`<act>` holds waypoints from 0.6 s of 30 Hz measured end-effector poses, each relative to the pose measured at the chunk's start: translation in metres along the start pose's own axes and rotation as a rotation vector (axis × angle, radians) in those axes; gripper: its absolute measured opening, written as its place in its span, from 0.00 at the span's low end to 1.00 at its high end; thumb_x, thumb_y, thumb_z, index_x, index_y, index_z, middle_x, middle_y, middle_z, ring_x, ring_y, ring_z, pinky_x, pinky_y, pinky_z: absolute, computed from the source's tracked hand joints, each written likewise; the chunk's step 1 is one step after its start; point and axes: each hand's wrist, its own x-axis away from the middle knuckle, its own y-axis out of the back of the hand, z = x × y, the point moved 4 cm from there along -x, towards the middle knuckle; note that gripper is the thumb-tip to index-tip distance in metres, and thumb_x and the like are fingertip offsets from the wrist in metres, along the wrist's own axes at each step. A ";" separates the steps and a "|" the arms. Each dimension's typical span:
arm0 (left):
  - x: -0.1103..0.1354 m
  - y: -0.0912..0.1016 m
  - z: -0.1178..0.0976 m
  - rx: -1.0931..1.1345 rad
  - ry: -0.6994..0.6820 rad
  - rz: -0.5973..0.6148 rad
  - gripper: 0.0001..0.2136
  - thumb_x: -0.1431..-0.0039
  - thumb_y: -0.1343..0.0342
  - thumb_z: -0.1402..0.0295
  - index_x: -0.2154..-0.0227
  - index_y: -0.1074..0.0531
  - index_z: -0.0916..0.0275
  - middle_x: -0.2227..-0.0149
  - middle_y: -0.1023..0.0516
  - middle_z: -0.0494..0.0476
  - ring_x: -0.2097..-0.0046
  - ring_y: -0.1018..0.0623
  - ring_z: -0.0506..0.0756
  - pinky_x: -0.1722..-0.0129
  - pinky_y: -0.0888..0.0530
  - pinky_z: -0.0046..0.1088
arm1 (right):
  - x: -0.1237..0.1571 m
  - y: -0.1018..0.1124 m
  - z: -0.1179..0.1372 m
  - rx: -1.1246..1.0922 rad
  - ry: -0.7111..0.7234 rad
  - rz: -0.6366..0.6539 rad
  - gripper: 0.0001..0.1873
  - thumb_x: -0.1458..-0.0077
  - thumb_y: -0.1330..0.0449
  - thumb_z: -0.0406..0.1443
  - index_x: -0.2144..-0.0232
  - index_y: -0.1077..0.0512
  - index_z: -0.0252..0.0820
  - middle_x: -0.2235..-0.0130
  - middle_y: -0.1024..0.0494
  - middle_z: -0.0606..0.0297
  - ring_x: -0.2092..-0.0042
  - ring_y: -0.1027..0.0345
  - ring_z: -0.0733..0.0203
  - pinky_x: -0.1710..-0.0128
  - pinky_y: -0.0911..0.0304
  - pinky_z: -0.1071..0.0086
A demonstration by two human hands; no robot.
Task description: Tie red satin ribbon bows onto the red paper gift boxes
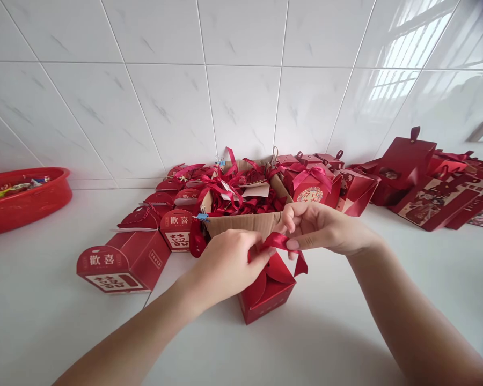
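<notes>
A small red gift box [270, 292] with curved, folded top flaps stands on the white counter in front of me. Just over its top I hold a dark red satin ribbon [277, 241]. My left hand [235, 260] pinches the ribbon between thumb and fingers, covering the box's left side. On the other side, my right hand [320, 228] grips the same ribbon between thumb and curled fingers. A loose ribbon end hangs down by the box's right edge. Whether the ribbon is fixed to the box is hidden by my fingers.
Behind the box stands an open cardboard carton [241, 224] heaped with red ribbons. Several lettered red boxes [123, 262] are on the left, near a red basin [32, 201] of wrapped sweets. Right of the carton are bow-tied boxes [312, 187] and red paper bags [424, 201] against the tiled wall.
</notes>
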 end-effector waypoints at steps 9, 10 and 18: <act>-0.002 0.006 0.004 -0.238 -0.046 -0.099 0.11 0.42 0.54 0.68 0.79 0.35 0.61 0.79 0.29 0.52 0.77 0.32 0.51 0.78 0.44 0.27 | 0.018 -0.007 -0.021 0.458 -0.251 -0.252 0.14 0.50 0.37 0.41 0.63 0.35 0.43 0.71 0.30 0.71 0.80 0.44 0.74 0.84 0.47 0.79; -0.002 0.006 0.003 -0.263 -0.063 -0.108 0.12 0.42 0.54 0.68 0.80 0.35 0.61 0.78 0.29 0.52 0.76 0.31 0.51 0.78 0.43 0.27 | 0.018 -0.008 -0.027 0.451 -0.245 -0.283 0.17 0.51 0.37 0.42 0.60 0.34 0.43 0.71 0.30 0.71 0.80 0.44 0.73 0.85 0.47 0.78; -0.005 -0.004 0.001 -0.353 -0.244 -0.188 0.09 0.43 0.53 0.72 0.75 0.30 0.62 0.73 0.25 0.55 0.68 0.26 0.54 0.68 0.34 0.30 | 0.003 -0.026 -0.055 0.516 -0.008 -0.349 0.13 0.48 0.40 0.43 0.73 0.28 0.38 0.78 0.35 0.71 0.77 0.50 0.70 0.78 0.49 0.73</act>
